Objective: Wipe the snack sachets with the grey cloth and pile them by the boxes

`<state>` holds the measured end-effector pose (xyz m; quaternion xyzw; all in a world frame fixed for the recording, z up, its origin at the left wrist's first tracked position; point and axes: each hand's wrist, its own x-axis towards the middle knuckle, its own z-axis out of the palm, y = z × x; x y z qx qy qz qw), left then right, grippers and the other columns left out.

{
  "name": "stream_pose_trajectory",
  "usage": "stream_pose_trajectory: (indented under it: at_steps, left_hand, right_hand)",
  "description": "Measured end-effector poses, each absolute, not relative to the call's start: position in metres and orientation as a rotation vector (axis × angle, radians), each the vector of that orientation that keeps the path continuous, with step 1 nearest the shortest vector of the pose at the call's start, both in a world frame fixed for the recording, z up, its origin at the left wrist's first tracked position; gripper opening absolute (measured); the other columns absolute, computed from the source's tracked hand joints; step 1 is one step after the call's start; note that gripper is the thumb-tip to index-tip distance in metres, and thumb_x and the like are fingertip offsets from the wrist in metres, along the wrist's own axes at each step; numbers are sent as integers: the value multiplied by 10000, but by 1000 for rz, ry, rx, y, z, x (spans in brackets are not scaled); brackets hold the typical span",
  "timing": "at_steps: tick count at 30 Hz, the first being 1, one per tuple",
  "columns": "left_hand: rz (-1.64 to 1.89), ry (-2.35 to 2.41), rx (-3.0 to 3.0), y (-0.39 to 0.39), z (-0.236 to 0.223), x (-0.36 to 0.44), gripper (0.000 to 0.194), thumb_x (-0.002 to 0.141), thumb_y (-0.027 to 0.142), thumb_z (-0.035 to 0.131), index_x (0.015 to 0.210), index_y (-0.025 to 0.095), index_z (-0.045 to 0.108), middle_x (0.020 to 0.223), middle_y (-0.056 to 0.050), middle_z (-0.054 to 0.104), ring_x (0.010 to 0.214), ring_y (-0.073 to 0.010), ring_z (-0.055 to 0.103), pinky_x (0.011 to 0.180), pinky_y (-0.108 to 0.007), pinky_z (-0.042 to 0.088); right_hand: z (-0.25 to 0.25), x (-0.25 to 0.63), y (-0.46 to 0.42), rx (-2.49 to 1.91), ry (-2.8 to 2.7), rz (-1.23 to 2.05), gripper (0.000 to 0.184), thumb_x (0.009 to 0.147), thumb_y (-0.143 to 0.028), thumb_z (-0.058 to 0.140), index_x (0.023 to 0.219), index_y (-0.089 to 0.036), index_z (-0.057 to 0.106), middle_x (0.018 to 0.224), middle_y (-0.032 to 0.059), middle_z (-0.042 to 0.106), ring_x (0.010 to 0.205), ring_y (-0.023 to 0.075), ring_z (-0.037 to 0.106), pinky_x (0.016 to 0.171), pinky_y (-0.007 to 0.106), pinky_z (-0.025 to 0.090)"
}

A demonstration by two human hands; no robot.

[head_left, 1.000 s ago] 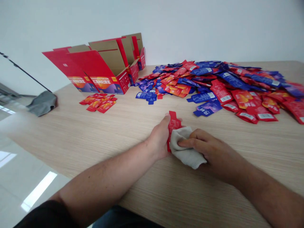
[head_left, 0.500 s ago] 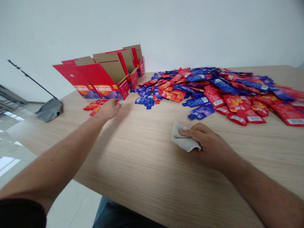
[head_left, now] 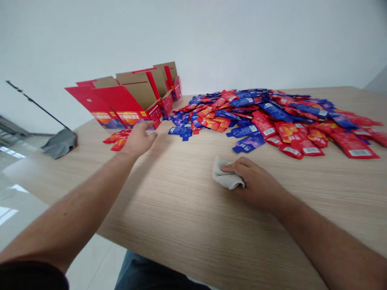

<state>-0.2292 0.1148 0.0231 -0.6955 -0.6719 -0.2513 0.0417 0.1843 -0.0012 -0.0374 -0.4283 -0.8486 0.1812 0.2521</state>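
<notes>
A folded pale grey cloth (head_left: 223,177) is gripped in my right hand (head_left: 255,181), thumb on top, low over the table's middle. My left hand (head_left: 139,139) reaches out at the left with its thumb and fingers apart, and I see nothing in it. Just beside it lie a few red-orange packets (head_left: 118,139). Beyond that hand stand red cardboard boxes (head_left: 127,100) with their flaps up, the front one partly covered by my fingers. Farther from my right hand spreads a big heap of red and blue packets (head_left: 250,108).
The wood-look table (head_left: 175,193) carries all of this against a white wall (head_left: 211,40). Near its left edge sits a dark grey cloth (head_left: 60,143), with a thin black pole (head_left: 39,105) rising behind it. A blue packet (head_left: 249,143) lies at the heap's front edge.
My left fingers have spread apart from a closer pinch. The right hand still holds the cloth; the view has shifted slightly, moving the heap a little left in the picture.
</notes>
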Motion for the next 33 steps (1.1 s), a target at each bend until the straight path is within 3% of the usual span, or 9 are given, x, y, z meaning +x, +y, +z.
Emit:
stream_pose_trajectory:
  at_steps: [5, 13, 17, 21, 25, 29, 33]
  left_hand:
    - [-771, -1983, -2547, 93, 2, -146, 420, 970, 394, 603, 1295, 175, 754, 1332, -110, 796, 1180, -267, 770, 985, -383, 636]
    - [-643, -1772, -2853, 103, -11, -40, 418, 962, 271, 637, 1348, 166, 757, 1263, -80, 814, 1115, -207, 768, 994, -307, 602]
    - [-573, -1746, -2818, 130, -13, -17, 422, 971, 247, 632, 1368, 159, 746, 1265, -94, 806, 1135, -222, 760, 1029, -316, 587]
    - [-498, -1791, -2668, 163, -15, -21, 392, 971, 239, 614, 1312, 106, 754, 1250, -160, 790, 1220, -302, 726, 1104, -396, 555]
    - [-479, -1818, -2494, 190, -16, -30, 547, 975, 285, 619, 1472, 58, 658, 1456, -252, 669, 1420, -378, 599, 1240, -474, 441]
    - [-426, -1818, -2447, 213, -18, -26, 650, 1008, 409, 599, 1564, 73, 575, 1547, -260, 599, 1481, -386, 538, 1257, -483, 418]
    - [-294, -1761, -2523, 235, -24, -17, 821, 913, 362, 708, 1666, 126, 482, 1639, -232, 534, 1507, -374, 522, 1244, -450, 426]
  right_hand:
    - [-30, 175, -7, -1225, -2346, 634, 551, 830, -133, 751, 1378, -191, 756, 1257, 147, 685, 1120, 291, 720, 1030, 450, 580]
    - [-27, 165, -9, -1274, -2436, 765, 495, 890, -191, 762, 1384, -231, 765, 1307, 139, 676, 1157, 299, 709, 1070, 443, 541]
    - [-27, 164, -7, -1262, -2450, 754, 504, 886, -212, 776, 1388, -249, 763, 1322, 139, 671, 1154, 301, 698, 1065, 444, 539]
    - [-27, 163, -6, -1261, -2464, 754, 516, 888, -239, 791, 1402, -268, 754, 1330, 132, 669, 1151, 292, 697, 1066, 442, 542]
    - [-28, 162, -5, -1237, -2469, 760, 516, 892, -246, 791, 1406, -266, 750, 1326, 133, 667, 1141, 296, 707, 1063, 453, 555]
    - [-30, 162, -5, -1228, -2466, 765, 510, 883, -267, 804, 1391, -264, 761, 1314, 132, 671, 1104, 301, 721, 1032, 453, 575]
    - [-32, 162, -5, -1232, -2457, 748, 528, 865, -260, 816, 1390, -275, 763, 1303, 121, 683, 1071, 284, 723, 1004, 426, 578]
